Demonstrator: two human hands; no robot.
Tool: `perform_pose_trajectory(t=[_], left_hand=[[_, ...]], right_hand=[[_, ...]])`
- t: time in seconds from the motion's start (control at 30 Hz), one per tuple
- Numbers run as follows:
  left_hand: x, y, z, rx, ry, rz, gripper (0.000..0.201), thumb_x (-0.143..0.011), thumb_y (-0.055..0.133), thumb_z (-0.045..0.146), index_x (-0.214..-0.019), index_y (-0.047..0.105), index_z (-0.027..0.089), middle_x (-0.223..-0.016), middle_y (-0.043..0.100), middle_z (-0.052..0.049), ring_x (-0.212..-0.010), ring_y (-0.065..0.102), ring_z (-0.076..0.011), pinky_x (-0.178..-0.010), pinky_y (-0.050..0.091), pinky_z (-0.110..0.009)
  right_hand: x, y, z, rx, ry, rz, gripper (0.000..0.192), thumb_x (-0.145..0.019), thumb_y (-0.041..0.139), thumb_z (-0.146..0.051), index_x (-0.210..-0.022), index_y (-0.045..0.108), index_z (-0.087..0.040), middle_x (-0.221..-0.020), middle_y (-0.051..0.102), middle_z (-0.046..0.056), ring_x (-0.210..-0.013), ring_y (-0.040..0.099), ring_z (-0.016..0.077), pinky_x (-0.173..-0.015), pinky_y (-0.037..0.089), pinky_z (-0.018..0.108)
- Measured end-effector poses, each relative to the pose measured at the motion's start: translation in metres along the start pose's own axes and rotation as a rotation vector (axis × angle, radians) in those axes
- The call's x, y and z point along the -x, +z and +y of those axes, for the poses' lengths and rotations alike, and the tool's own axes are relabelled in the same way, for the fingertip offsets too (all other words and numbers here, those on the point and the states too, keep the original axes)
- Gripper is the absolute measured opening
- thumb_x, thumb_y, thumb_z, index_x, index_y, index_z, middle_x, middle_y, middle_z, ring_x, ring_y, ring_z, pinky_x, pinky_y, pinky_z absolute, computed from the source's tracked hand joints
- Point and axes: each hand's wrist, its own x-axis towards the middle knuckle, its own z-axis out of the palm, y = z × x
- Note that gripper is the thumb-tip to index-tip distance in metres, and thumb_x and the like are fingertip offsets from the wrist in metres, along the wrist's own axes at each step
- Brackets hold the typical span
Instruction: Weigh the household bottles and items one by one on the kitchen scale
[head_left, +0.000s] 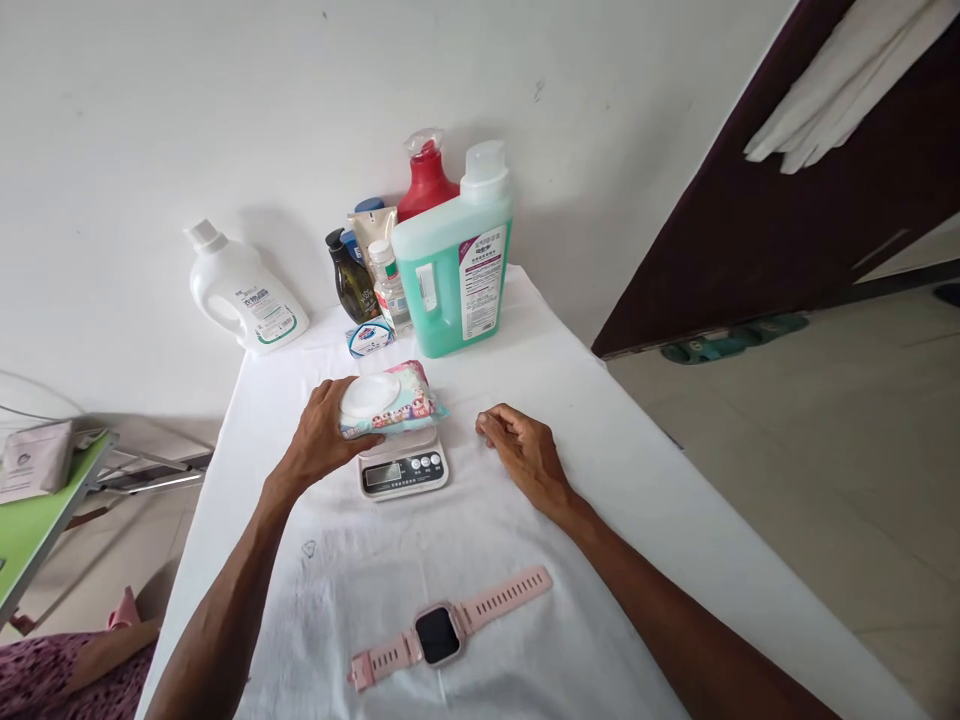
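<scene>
My left hand (322, 435) grips the left end of a pack of wet wipes (405, 405), thumb along the near side and fingers over the far side. The pack has a white oval lid and a colourful printed wrapper. It is over the pan of a small white kitchen scale (405, 473); whether it rests on the pan I cannot tell. The scale's display and buttons face me. To the right of the scale, my right hand (525, 450) is at the tablecloth with its fingers curled in and nothing visible in them. Nearer me lies a pink-strapped smartwatch (438, 634).
Along the wall stand a green liquid jug (439, 290), a red pump bottle (426, 185), a dark pump bottle (351, 282), a clear bottle (391, 295), a small box (370, 338) and a white detergent bottle (255, 295). A person's leg (112, 655) shows at lower left, beside a green table (52, 510).
</scene>
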Motion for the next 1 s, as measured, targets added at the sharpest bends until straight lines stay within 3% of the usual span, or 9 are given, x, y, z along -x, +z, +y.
perform_pose_trajectory(t=[0.2,0.33,0.5,0.7,0.83,1.0], left_hand=[[-0.008,-0.007,0.008,0.119,-0.065,0.076,0.06,-0.071,0.093,0.043,-0.12,0.064,0.022,-0.113,0.072,-0.007,-0.103,0.07,-0.029,-0.087,0.058,-0.042],[-0.038,-0.007,0.031,0.144,0.03,0.048,0.064,-0.071,0.094,0.049,-0.12,0.064,0.021,-0.115,0.072,-0.007,-0.104,0.069,-0.0286,-0.088,0.056,-0.041],[-0.093,0.028,0.071,0.16,0.217,-0.042,0.068,-0.064,0.1,0.04,-0.118,0.064,0.019,-0.114,0.07,-0.009,-0.108,0.067,-0.0304,-0.092,0.055,-0.042],[-0.136,0.087,0.084,0.112,0.183,-0.112,0.067,-0.063,0.1,0.038,-0.114,0.062,0.019,-0.111,0.066,-0.011,-0.105,0.066,-0.0339,-0.091,0.057,-0.048],[-0.138,0.105,0.081,0.062,0.151,-0.102,0.064,-0.067,0.098,0.038,-0.115,0.062,0.017,-0.117,0.066,-0.014,-0.113,0.065,-0.0369,-0.098,0.056,-0.051],[-0.117,0.108,0.082,-0.019,0.082,-0.06,0.076,-0.068,0.097,0.047,-0.13,0.061,0.02,-0.13,0.062,-0.016,-0.124,0.06,-0.0382,-0.098,0.059,-0.053]], right_hand=[[-0.005,0.0,0.008,0.097,-0.063,-0.023,0.038,-0.1,0.052,-0.049,-0.072,0.056,-0.023,-0.063,0.052,-0.003,-0.058,0.045,0.0141,-0.057,0.036,0.029],[-0.003,0.002,0.01,0.14,-0.156,0.003,0.036,-0.1,0.053,-0.044,-0.071,0.05,-0.024,-0.064,0.05,-0.003,-0.058,0.042,0.0133,-0.059,0.036,0.029],[0.0,0.005,0.011,0.226,-0.368,0.03,0.037,-0.103,0.053,-0.036,-0.07,0.042,-0.024,-0.063,0.048,-0.004,-0.056,0.041,0.0119,-0.058,0.035,0.028],[0.003,0.006,0.012,0.3,-0.482,0.068,0.036,-0.104,0.054,-0.027,-0.071,0.042,-0.024,-0.063,0.047,-0.006,-0.054,0.041,0.0107,-0.056,0.035,0.026],[0.002,0.005,0.012,0.312,-0.487,0.058,0.036,-0.104,0.054,-0.026,-0.071,0.041,-0.025,-0.063,0.047,-0.006,-0.054,0.042,0.0108,-0.056,0.036,0.026],[0.003,0.002,0.013,0.302,-0.45,0.038,0.037,-0.104,0.055,-0.032,-0.07,0.044,-0.024,-0.063,0.048,-0.005,-0.054,0.042,0.0113,-0.056,0.037,0.026]])
